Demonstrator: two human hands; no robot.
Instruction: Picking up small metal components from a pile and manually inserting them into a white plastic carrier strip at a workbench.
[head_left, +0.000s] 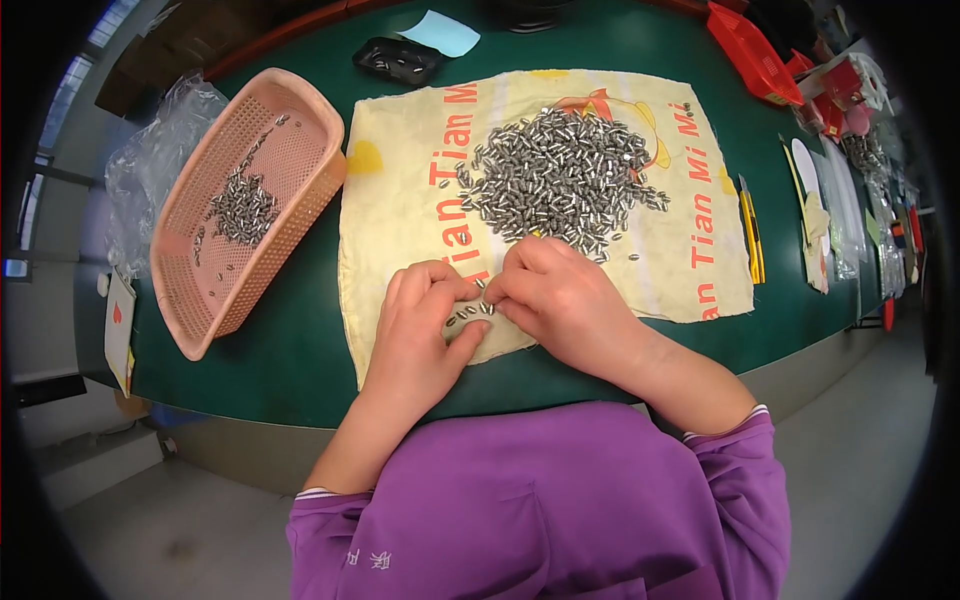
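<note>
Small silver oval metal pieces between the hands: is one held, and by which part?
Cannot be told: the right hand hides any grip behind bunched fingertips; the left hand curves around several small silver oval metal pieces, without a clear hold.

Has the bare left forearm (362, 445) and the bare right forearm (690, 382) stretched forward from the torso clothed in purple fabric (500, 500), out of purple sleeves with white-striped cuffs (742, 490). Holds the left hand (418, 315) and the right hand (565, 300) near each other, before the torso. Curves the left fingers (437, 277), with the left thumb (466, 345) apart; bends the right fingers (522, 268) inward, with the back upward.
</note>
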